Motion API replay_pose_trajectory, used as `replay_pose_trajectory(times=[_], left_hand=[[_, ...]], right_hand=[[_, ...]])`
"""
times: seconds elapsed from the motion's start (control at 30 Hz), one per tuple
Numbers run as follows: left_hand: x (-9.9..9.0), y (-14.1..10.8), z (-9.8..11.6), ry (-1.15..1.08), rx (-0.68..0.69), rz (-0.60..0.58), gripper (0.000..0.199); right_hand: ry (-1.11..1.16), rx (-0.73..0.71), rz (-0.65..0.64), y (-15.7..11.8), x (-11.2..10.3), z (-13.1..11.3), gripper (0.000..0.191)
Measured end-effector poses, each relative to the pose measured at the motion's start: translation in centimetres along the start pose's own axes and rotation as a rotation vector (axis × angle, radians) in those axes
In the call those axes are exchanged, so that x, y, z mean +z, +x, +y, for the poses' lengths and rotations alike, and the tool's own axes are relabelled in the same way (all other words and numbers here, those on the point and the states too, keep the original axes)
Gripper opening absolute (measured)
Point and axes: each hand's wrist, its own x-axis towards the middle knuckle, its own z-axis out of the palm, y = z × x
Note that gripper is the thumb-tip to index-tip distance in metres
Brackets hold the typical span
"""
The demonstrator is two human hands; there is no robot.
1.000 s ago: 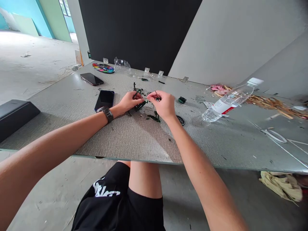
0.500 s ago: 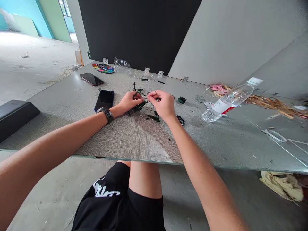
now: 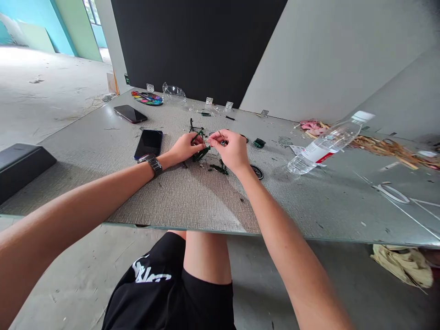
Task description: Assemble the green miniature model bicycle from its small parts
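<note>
My left hand is closed around a dark green model bicycle frame, its thumb and fingers pinching it near the middle. Close against it, my right hand is pinched shut, and a thin stick-like piece shows above the fingers; I cannot make out what it is. The fingertips of both hands almost meet at the frame. Below them on the table lie dark green parts. A small spoked wheel rests beside my right wrist, and a dark green block-like part sits farther right.
Two phones lie left of my hands. A paint palette and clear plastic packaging are at the back. A water bottle leans at the right, near dry straw. A black case occupies the left edge.
My right hand has shifted very slightly left, and its fingers have turned a little at the frame. My left hand keeps its hold.
</note>
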Motion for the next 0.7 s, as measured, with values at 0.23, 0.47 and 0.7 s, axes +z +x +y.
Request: replay_pose_trajectory(times=[0.23,0.47,0.7], left_hand=[[-0.04,-0.2,0.46,-0.048,-0.019,-0.011,0.013],[-0.03,-0.18,0.55,-0.067,-0.041,-0.003,0.012],[-0.06,-0.29,0.61,-0.114,-0.054,-0.002,0.014]], right_hand=[[-0.037,0.023,-0.008,0.02,-0.07,-0.26,0.023],[-0.068,0.03,0.016,-0.03,-0.2,-0.25,0.025],[-0.06,0.029,0.024,-0.06,-0.12,-0.03,0.018]])
